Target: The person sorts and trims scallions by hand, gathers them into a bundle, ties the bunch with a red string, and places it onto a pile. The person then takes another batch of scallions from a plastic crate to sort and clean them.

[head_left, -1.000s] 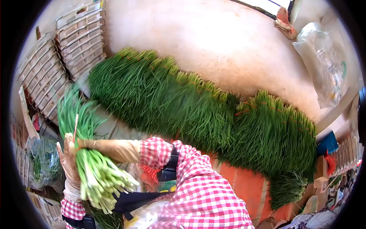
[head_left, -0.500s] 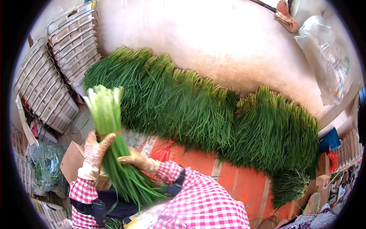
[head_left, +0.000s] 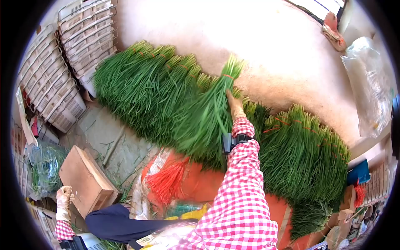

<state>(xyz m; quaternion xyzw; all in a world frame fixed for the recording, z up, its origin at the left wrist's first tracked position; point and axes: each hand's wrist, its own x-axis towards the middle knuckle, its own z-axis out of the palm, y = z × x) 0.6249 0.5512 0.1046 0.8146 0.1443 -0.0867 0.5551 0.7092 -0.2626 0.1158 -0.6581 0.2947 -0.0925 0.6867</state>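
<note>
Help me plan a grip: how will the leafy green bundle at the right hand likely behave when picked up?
The bundle will likely flop, as its long, thin leaves splay loosely. The pale stem end is probably firmer, since a red band cinches the stems near it. Rolling seems unlikely, given the wide fan of leaves.

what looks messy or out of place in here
Loose green scraps litter the grey floor around the wooden box. They look untidy beside the tied bunches lined up along the wall.
</note>
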